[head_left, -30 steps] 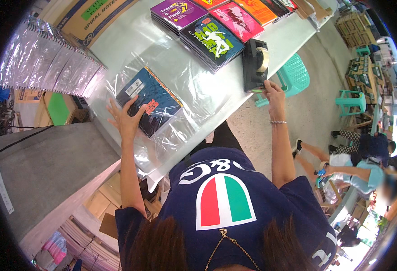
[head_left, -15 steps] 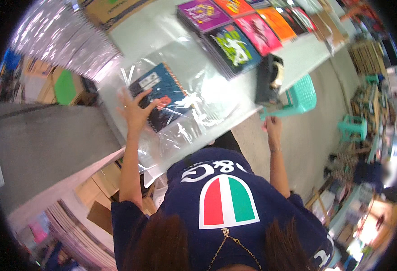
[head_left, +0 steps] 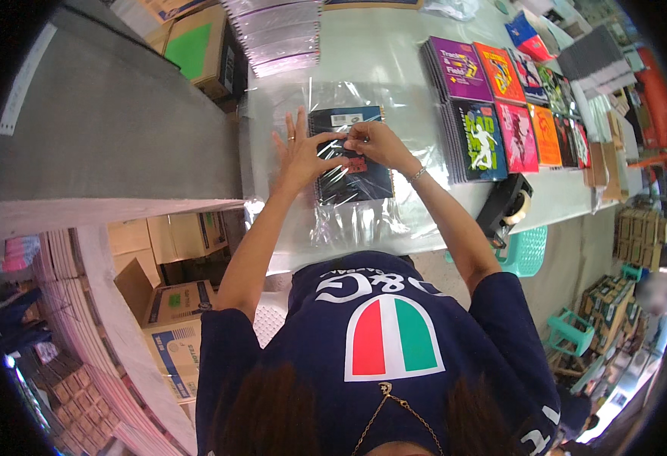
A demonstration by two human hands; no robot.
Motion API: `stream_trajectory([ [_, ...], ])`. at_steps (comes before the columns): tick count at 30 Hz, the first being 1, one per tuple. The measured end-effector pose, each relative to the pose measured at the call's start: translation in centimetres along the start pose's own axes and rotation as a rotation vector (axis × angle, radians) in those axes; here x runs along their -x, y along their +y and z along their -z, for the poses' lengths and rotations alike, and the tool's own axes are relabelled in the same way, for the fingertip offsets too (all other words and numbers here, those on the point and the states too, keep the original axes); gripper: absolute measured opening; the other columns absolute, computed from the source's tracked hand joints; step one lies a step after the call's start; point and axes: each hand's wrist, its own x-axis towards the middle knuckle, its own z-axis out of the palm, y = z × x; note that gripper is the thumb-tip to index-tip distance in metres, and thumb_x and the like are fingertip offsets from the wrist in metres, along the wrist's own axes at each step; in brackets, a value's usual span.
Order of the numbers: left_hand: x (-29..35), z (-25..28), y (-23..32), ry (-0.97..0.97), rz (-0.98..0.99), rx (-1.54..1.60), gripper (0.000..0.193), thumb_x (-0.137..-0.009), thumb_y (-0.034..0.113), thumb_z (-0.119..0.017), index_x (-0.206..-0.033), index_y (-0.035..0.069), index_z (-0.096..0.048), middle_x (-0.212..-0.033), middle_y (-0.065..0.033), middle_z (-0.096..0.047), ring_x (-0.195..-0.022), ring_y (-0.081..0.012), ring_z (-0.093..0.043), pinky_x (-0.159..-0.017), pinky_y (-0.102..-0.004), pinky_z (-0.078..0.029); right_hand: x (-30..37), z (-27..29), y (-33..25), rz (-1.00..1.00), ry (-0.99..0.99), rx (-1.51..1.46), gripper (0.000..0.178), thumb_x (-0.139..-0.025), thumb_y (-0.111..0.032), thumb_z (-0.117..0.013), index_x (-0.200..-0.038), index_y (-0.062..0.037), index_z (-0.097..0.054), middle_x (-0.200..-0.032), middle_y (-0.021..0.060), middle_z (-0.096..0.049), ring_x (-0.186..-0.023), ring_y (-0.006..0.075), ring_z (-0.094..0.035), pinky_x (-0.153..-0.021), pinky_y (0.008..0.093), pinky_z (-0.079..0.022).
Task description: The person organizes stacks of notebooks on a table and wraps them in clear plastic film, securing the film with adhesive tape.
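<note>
The left hand (head_left: 300, 158) spreads over a dark notebook (head_left: 352, 186) in clear plastic (head_left: 356, 226). The right hand (head_left: 385, 144) pinches its fingers there. Bright notebooks (head_left: 517, 135) and a tape holder (head_left: 501, 204) sit nearby.

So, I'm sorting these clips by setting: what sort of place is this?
Likely a stationery workshop or stockroom: spiral notebooks lie stacked on a table beside a black tape dispenser, and cardboard boxes stand at the left.

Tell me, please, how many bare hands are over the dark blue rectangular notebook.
2: the left hand is across the left edge of the dark blue rectangular notebook, and the right hand is over its upper right part. Both show plainly.
</note>
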Motion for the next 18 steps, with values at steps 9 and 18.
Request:
stream_trajectory([
  [9, 3.7, -4.1, 2.5, 0.146, -0.087, -0.530, 0.049, -0.093, 0.038, -0.052, -0.140, 0.026, -0.045, -0.157, -0.0090, -0.016, -0.145, -0.0327, -0.010, -0.109, -0.0669, -0.009, -2.7, -0.3, 0.2, -0.164, -0.220, 0.144, 0.025, -0.075, -0.024, -0.073, -0.074, 0.0004, -0.069, -0.069, 0.0143, -0.067, -0.063, 0.0248, -0.066, -0.061, 0.0363, -0.051],
  [18, 5.0, -5.5, 1.6, 0.231, -0.028, -0.352, 0.051, -0.096, 0.032, -0.043, -0.146, 0.022, -0.036, -0.156, -0.0089, -0.020, -0.143, -0.0332, -0.017, -0.111, -0.0644, -0.006, -1.2, -1.6, -1.5, -0.193, -0.007, 0.403, 0.030, -0.074, -0.029, -0.075, -0.076, -0.0005, -0.064, -0.082, 0.0206, -0.066, -0.084, 0.0338, -0.065, -0.073, 0.0438, -0.053],
])
